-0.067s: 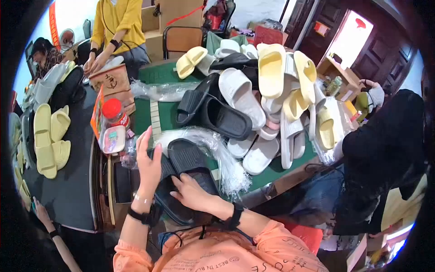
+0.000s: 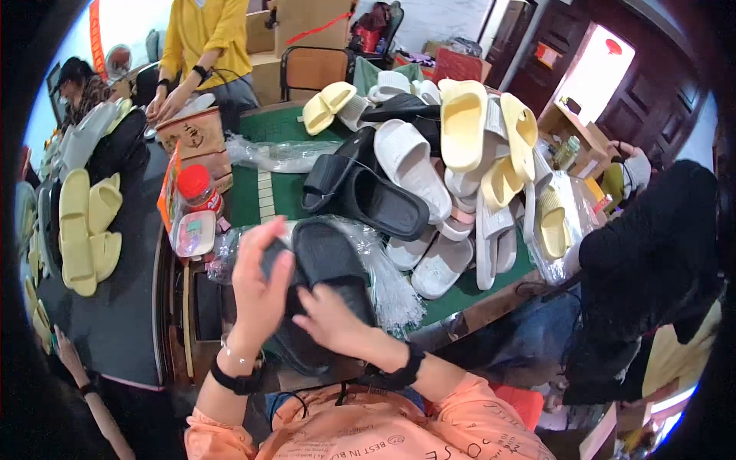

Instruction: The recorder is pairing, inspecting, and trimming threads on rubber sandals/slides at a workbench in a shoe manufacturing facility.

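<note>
A pair of black slippers (image 2: pixel 330 247) lies side by side at the near table edge, toes pointing away from me. My left hand (image 2: pixel 257 284) is raised over the left slipper, fingers stretched upward and thumb apart, holding nothing. Over the slippers' foot openings, my right hand (image 2: pixel 335 318) has its thumb and forefinger apart at the gap between them; it is slightly blurred. A bundle of clear plastic strands (image 2: pixel 387 287) lies partly behind the pair. Farther off, a heap of white, yellow and black slippers (image 2: pixel 414 172) covers much of the green table top (image 2: pixel 295 203).
To the left are a red-lidded jar (image 2: pixel 198 188), a small clear tub (image 2: pixel 193 232), a brown paper bag (image 2: pixel 192 138) and a dark table (image 2: pixel 126 322) with yellow slippers (image 2: pixel 77 234). A person in yellow (image 2: pixel 207 34) works beyond; a person in black (image 2: pixel 652 268) is at right.
The black slippers have shifted up and slightly right, their toes rising. My left hand has come nearer the left slipper and partly covers it. My right hand has shifted slightly right.
</note>
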A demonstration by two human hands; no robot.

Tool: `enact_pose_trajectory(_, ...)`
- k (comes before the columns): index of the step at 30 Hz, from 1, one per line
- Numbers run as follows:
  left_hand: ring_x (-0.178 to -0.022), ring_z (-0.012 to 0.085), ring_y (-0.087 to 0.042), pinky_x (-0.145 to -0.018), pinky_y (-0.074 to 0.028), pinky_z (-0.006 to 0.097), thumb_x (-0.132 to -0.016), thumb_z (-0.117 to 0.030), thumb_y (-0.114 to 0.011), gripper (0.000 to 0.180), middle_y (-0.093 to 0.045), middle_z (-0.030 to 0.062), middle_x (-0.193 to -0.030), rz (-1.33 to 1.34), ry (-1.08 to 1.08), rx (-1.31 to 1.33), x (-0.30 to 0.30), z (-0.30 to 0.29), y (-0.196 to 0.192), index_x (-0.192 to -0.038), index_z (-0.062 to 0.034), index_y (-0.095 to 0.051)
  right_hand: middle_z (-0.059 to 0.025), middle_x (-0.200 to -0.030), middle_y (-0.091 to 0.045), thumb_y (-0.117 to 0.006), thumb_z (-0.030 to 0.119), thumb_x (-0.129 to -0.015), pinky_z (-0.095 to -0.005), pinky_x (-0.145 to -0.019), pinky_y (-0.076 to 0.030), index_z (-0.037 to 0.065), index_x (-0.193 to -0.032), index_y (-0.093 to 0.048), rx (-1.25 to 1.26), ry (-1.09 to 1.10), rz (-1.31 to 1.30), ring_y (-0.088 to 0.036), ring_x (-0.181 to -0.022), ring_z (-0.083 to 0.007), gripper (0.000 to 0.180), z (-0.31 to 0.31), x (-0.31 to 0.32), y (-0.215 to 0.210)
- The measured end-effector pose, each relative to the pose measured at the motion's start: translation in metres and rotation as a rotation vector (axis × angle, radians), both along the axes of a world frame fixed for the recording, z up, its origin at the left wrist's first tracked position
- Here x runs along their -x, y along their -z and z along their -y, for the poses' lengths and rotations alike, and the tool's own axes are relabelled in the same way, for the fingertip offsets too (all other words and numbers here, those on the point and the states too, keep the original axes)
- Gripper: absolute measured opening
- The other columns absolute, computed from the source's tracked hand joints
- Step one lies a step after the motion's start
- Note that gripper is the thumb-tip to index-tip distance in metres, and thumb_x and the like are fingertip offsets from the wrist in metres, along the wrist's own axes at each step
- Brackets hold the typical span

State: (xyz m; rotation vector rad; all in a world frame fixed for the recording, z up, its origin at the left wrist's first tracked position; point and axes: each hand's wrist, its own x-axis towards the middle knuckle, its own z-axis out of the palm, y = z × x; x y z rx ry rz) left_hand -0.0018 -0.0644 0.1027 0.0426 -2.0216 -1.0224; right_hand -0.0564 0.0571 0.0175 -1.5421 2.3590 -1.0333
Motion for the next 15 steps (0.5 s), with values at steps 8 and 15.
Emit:
enact_pose_trajectory(8,-0.085,0.0219,-0.051,-0.071,-0.043,0.038,-0.075,-0.028,-0.053,0.033,-0.053,0.0063,-0.09,-0.349,0.631,0.441,-0.079,-0.086,-0.125,-0.103,-0.0114,-0.058,-0.0276,-0.088,-0.049,-0.056,0.019,-0.075,-0.0474,-0.075,-0.039,-0.007,-0.11,-0.043,0.135,0.21,-0.678,-0.048,-0.084,-0.0421,0.045,0.011,0.116,-0.12)
enact_pose_trajectory(15,-0.08,0.0221,-0.052,-0.067,-0.043,0.038,-0.074,-0.021,-0.05,0.022,-0.054,0.006,-0.083,-0.506,0.318,0.327,-0.08,-0.101,-0.139,-0.089,-0.0071,-0.059,-0.0192,-0.102,-0.05,-0.056,0.026,-0.078,-0.0449,-0.081,-0.039,0.001,-0.117,-0.046,0.032,0.29,-0.938,-0.046,-0.099,-0.0352,0.047,0.061,0.242,-0.145)
